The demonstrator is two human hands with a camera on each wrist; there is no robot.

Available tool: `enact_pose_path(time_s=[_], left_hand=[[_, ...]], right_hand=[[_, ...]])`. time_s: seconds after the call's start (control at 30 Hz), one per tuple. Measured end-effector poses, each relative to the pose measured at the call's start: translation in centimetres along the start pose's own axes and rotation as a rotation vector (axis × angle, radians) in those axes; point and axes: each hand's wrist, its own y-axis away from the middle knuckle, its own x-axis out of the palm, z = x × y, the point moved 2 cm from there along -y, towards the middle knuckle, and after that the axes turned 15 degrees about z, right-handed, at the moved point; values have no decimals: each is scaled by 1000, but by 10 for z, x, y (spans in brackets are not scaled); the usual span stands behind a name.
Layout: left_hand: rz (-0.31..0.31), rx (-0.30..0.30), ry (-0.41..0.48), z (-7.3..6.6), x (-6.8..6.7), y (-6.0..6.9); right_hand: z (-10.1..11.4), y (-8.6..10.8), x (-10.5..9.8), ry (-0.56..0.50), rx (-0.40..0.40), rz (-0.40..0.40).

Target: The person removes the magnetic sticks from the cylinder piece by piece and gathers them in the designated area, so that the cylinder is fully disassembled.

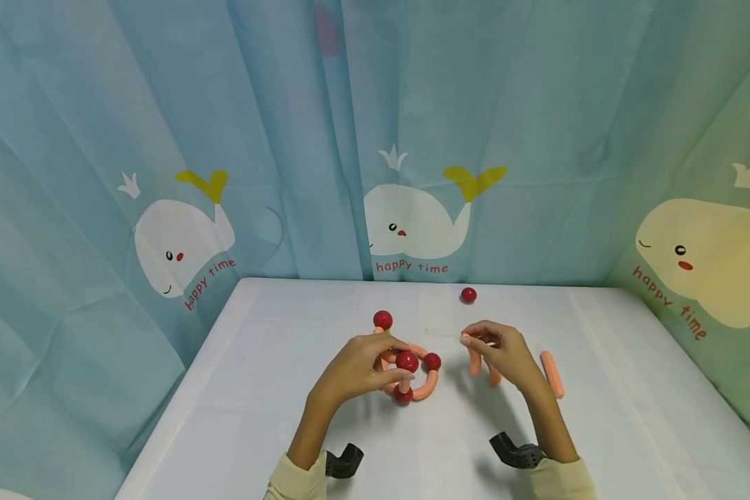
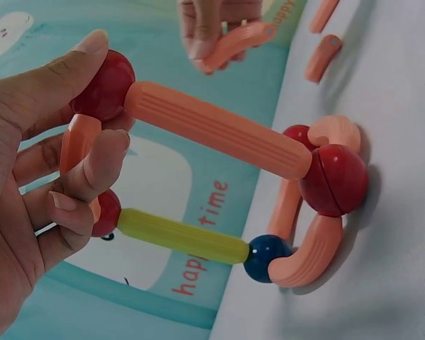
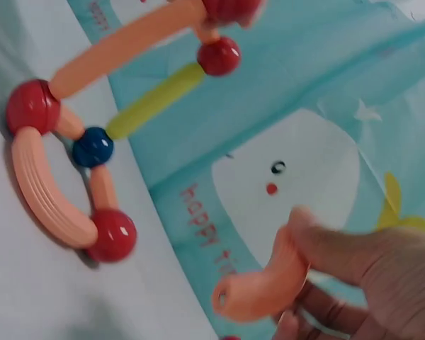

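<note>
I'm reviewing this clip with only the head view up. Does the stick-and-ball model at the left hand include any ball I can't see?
Observer: Yes, a blue ball; both wrist views show it.
Operator: What connects to it, apart from orange sticks?
Observer: A straight yellow-green stick, whose other end meets a red ball.
Operator: And the curved orange stick in the right hand: how does its end look?
Observer: In the right wrist view, the end away from the fingers has a small round opening.
</note>
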Motion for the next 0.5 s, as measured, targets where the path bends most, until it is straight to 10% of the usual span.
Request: enact_pose_path(time_s=[0.5], left_hand=[[10, -1, -34, 1, 2, -1]], right_hand=[[-39, 19, -25, 161, 357, -50]])
